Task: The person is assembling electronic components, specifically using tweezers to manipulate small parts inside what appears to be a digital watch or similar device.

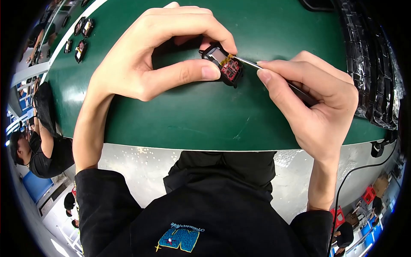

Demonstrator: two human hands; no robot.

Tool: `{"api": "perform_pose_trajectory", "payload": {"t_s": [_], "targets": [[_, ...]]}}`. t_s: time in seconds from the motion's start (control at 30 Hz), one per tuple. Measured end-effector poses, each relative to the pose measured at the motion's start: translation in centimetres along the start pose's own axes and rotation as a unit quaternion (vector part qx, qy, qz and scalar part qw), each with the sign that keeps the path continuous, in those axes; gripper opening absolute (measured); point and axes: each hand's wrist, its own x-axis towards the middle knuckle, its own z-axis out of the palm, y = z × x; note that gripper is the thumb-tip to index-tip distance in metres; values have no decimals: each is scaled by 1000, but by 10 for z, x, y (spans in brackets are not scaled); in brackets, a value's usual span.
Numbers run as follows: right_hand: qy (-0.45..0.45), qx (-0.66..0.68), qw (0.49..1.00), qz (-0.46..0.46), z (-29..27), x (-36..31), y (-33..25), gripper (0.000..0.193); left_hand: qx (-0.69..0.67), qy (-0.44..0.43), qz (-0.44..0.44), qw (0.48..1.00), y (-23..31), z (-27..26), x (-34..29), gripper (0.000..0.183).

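Between the thumb and fingers of my left hand (158,55) is a small black device housing (222,63), held over the green table. Its open face shows a red circuit board (231,70), a pale grey rectangular part and a bit of amber flex strip. My right hand (312,92) is closed around slim metal tweezers (247,62), thumb and forefinger near the front. Their tip meets the upper edge of the housing, by the amber strip. Whether the tip grips anything is too small to tell.
Several similar small housings (80,50) lie at the table's far left. Black plastic-wrapped trays (371,64) line the right edge. A dark object (317,4) sits at the far right. A black cable (355,168) hangs at the right. Another person (40,141) sits at the left.
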Motion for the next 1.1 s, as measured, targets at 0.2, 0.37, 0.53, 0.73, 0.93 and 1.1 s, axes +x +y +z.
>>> {"api": "perform_pose_trajectory", "payload": {"t_s": [0.2,0.37,0.53,0.73,0.93,1.1], "targets": [[4,-7,1000,-7,1,1,-3,15,0,0,1,1000,0,0,0,47],[19,5,1000,-12,2,-1,-2,15,-9,12,16,1000,-3,4,-1,47],[16,-1,999,-39,3,-1,-1,14,-4,16,28,999,-4,5,-2,48],[41,6,999,-18,-1,-4,-3,14,-13,35,-19,999,3,4,-5,52],[125,42,991,0,-2,-7,1,12,64,49,8,997,10,6,1,58],[154,57,986,-21,-3,-8,1,11,138,46,39,989,13,9,6,55]]}}
